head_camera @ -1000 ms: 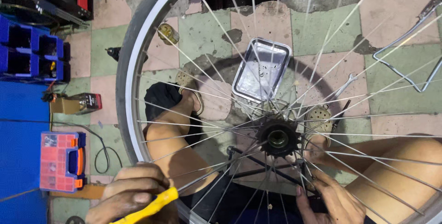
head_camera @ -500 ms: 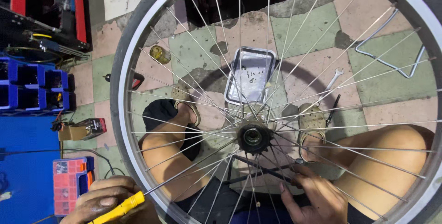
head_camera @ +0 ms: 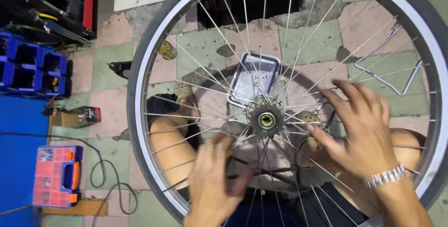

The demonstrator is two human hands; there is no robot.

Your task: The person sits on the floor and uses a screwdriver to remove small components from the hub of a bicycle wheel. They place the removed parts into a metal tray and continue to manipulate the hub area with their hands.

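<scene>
A spoked bicycle wheel (head_camera: 140, 91) with a black tyre lies flat over my knees. Its hub (head_camera: 266, 119) is at the centre. My left hand (head_camera: 214, 185), blurred, is curled over the near spokes. A sliver of a yellow tool handle (head_camera: 228, 153) shows at its fingers. My right hand (head_camera: 359, 129) has its fingers spread and rests on the spokes just right of the hub. A metal bracelet (head_camera: 385, 176) sits on its wrist.
Under the wheel, a metal tray (head_camera: 254, 77) sits on the tiled floor. At the left are blue bins (head_camera: 28, 63), an orange parts box (head_camera: 56, 175), a small carton (head_camera: 77, 117) and a black cable (head_camera: 107, 180). A bent wire frame (head_camera: 387, 63) lies at right.
The wheel has shifted right and nearer in view. My left hand moved from the rim in toward the hub. My right hand rose onto the spokes with fingers spread.
</scene>
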